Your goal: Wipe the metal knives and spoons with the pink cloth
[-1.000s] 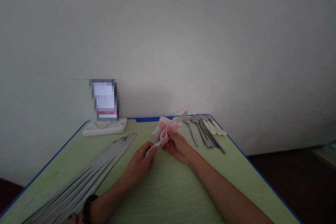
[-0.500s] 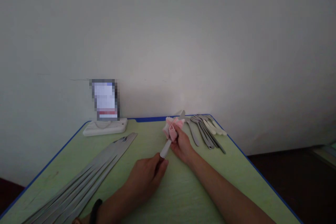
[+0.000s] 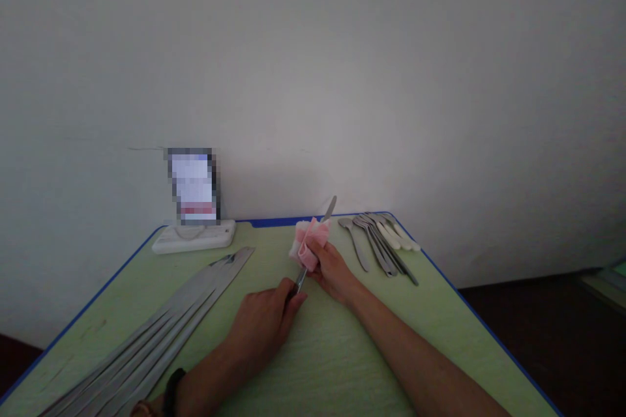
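My left hand [image 3: 268, 316] is closed round the handle end of a metal table knife [image 3: 330, 207], which points up and away to the right. A pink and white cloth [image 3: 313, 241] is wrapped round the middle of the knife, and my right hand [image 3: 332, 270] pinches it there. The blade's rounded tip sticks out beyond the cloth; the part inside it is hidden. Just right of the cloth, a spoon [image 3: 356, 247] lies on the green table [image 3: 323, 365].
Several spoons and dark-handled pieces [image 3: 384, 247] lie at the back right, beside cutlery with white handles [image 3: 392, 239]. Long flat grey strips [image 3: 161, 332] stretch across the left. A screen with a blurred display [image 3: 193, 186] stands on a white base [image 3: 193, 238] by the wall.
Cloth and right hand have moved slightly left and down along the knife, so more of the blade tip shows. The left hand has shifted a little left, still holding the handle.
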Demonstrator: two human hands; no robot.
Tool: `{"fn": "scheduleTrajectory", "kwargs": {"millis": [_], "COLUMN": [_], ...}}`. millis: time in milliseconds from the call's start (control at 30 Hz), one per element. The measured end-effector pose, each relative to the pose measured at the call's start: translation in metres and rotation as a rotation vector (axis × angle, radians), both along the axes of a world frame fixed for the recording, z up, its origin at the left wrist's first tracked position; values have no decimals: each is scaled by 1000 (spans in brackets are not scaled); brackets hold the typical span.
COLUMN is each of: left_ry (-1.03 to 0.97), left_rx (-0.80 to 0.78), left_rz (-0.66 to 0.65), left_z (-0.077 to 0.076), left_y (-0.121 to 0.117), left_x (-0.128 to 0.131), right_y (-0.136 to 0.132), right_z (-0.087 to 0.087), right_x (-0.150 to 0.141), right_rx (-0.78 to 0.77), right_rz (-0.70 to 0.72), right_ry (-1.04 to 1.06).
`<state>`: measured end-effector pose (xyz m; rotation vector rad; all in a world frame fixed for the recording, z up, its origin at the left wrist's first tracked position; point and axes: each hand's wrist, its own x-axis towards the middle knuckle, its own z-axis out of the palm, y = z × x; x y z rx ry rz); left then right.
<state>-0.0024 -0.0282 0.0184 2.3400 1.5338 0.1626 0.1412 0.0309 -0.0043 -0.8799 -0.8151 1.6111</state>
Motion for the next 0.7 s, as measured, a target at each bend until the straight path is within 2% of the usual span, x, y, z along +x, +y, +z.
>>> {"fn": "scheduleTrajectory", "kwargs": {"millis": [167, 433, 600, 700], "left_ry": [20, -61, -275, -419], "left_rx": [-33, -28, -21, -67], "left_rz": [22, 12, 17, 29], "left_z": [2, -7, -11, -10], "left_y": [0, 3, 5, 6], "left_x": [1, -3, -6, -6], "right_y": [-3, -4, -3, -3], "right_z": [1, 3, 1, 2], "right_x": [0, 3, 6, 6], "right_rx": [72, 141, 188, 150], "right_rz": [141, 182, 268, 248], "right_ry": [-95, -83, -171, -137]}}
